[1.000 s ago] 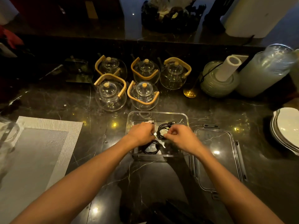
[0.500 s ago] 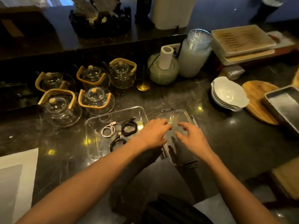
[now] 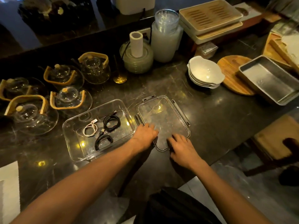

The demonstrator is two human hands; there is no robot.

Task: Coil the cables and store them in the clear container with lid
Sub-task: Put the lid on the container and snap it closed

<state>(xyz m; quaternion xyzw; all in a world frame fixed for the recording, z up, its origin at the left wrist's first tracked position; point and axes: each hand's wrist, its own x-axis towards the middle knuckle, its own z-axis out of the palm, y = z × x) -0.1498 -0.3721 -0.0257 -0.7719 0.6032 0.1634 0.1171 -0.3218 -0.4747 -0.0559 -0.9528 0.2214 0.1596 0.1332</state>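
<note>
A clear container (image 3: 71, 138) stands open on the dark marble counter. Inside it lie a coiled white cable (image 3: 90, 129) and two coiled black cables, one at the back (image 3: 112, 122) and one at the front (image 3: 103, 141). Its clear lid (image 3: 163, 117) with grey latches lies flat just to the right. My left hand (image 3: 144, 135) rests on the lid's near left edge, fingers spread. My right hand (image 3: 181, 145) touches the lid's near right corner, fingers curled at its rim. Neither hand has lifted the lid.
Several glass teapots (image 3: 69, 101) with wooden handles stand left and behind the container. A stack of white bowls (image 3: 204, 72), a round wooden board (image 3: 233, 73) and a metal tray (image 3: 268, 80) sit to the right. A green jar (image 3: 137, 59) and plastic cups (image 3: 165, 34) stand at the back.
Both hands left the cables in the container and moved right to the lid, then slid back to its near edge. The view swung to the right.
</note>
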